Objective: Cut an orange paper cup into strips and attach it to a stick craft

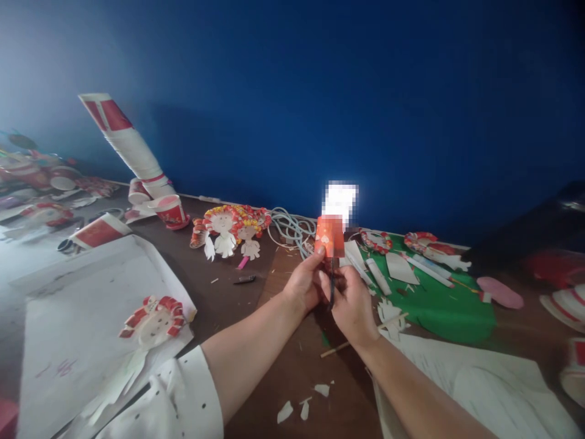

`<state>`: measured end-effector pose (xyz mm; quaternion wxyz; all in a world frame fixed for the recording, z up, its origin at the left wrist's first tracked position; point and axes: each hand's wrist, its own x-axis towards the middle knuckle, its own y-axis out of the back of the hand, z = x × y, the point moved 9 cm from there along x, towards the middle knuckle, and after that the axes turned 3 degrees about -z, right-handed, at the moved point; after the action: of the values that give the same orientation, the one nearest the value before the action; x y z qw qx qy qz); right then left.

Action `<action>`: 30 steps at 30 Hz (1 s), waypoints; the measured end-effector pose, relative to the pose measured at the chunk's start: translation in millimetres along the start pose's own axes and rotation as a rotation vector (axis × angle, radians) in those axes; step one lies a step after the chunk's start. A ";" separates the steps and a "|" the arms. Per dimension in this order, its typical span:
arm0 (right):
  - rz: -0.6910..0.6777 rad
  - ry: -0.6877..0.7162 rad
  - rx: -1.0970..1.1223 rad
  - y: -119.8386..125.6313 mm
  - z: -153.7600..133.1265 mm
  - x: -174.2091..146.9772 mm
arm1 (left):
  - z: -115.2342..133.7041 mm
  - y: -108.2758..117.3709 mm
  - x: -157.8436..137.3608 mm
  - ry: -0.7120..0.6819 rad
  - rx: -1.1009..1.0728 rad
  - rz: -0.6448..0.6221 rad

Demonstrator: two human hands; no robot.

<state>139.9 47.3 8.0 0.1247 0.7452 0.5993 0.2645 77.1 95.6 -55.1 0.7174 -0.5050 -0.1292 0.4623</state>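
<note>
Straight ahead, my left hand is closed on an orange piece with a pale heart-like pattern, its thumb on the lower edge. It looks like card or paper cup; the kind is unclear. A bright pixelated patch covers whatever is above it. My right hand is closed beside the left one, its fingers around a thin dark strip hanging below the orange piece. What that strip is cannot be made out. Both hands are raised over the brown table.
Paper dolls with red-and-yellow curls lie at the back, beside a pale coiled cable. Left are a leaning stack of paper cups and a white sheet. Right is a green sheet with markers. Paper scraps lie in front.
</note>
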 end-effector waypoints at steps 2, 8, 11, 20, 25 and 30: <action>-0.005 -0.006 0.004 0.6 0.3 0.7 | -1.2 1.3 1.4 0.013 0.023 -0.008; 0.020 -0.047 0.102 7.6 0.1 7.4 | -0.5 -6.7 -1.5 0.003 -0.021 -0.017; 0.029 -0.070 0.229 9.6 2.2 10.5 | -1.1 -8.1 -2.7 -0.015 -0.002 -0.005; 0.023 -0.080 0.235 12.6 5.3 11.0 | 3.2 -14.1 -5.5 -0.040 0.060 0.001; 0.017 -0.076 0.257 12.0 3.8 10.6 | 2.3 -15.6 -5.9 -0.035 0.070 -0.023; 0.023 -0.077 0.285 12.1 3.9 10.4 | 2.7 -17.5 -5.9 -0.045 0.078 -0.044</action>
<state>153.5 54.7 13.4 0.0376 0.7719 0.6168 0.1493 81.5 91.5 -37.4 0.7435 -0.4628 -0.1383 0.4625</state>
